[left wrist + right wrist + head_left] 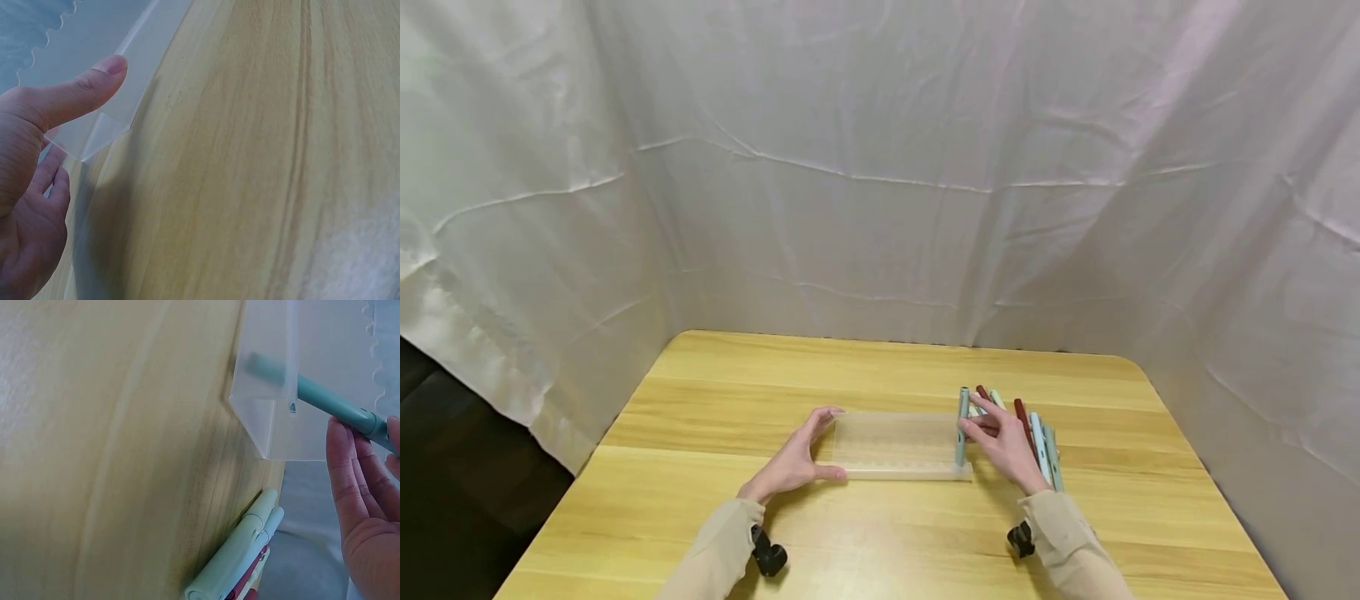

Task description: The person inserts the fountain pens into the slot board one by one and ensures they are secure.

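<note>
A translucent plastic pen stand (895, 442) with a scalloped edge rests on the table. My left hand (796, 461) grips its left end, the thumb (94, 87) laid along the front and the fingers reaching round the back. Between thumb and fingertips, my right hand (1003, 437) pinches a teal pen (962, 427) at the stand's right end. In the right wrist view, the pen (331, 400) slants across the stand, its lower end blurred behind the see-through front lip (265, 375).
Right of the stand, partly behind my right hand, several pens lie in a loose group: dark red (1024, 421), pale blue (1040, 446) and grey-green (1052, 458). A wooden table (715, 392) bears everything, with white cloth (880, 208) hanging behind it and along the sides.
</note>
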Motion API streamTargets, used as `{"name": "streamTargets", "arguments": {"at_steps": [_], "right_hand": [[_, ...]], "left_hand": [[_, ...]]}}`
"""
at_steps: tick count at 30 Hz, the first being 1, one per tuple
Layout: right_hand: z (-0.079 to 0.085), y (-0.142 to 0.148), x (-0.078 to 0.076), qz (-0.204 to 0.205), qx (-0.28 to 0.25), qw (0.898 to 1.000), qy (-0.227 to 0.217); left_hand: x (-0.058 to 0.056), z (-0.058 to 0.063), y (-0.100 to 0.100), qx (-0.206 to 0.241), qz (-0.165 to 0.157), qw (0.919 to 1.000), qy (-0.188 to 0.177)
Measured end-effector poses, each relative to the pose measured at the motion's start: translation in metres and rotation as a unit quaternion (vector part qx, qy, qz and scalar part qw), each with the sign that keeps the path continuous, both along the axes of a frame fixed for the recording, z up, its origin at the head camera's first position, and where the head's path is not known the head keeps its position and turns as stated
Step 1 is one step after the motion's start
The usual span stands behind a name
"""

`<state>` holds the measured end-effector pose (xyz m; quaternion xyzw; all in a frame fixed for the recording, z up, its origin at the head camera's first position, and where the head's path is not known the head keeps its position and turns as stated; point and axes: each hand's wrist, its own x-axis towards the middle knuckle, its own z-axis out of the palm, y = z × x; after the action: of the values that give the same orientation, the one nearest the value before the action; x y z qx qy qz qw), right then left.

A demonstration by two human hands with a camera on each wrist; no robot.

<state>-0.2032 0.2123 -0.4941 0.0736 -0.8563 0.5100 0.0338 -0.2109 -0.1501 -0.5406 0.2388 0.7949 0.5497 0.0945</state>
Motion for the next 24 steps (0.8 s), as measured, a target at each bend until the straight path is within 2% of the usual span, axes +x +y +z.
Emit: {"name": "streamTargets", "arguments": {"at_steps": [7, 24], "right_hand": [[-0.0014, -0.0001, -0.0003, 0.003, -0.002, 1.0, 0.005], [-0.0055, 0.0021, 0.0007, 0.002, -0.004, 1.0, 0.02]], "left_hand": [[-0.0001, 0.0001, 0.0005, -0.004, 0.009, 0.9998, -0.015], [0.0009, 0.0002, 0.0004, 0.001, 0.005, 1.0, -0.003]]}}
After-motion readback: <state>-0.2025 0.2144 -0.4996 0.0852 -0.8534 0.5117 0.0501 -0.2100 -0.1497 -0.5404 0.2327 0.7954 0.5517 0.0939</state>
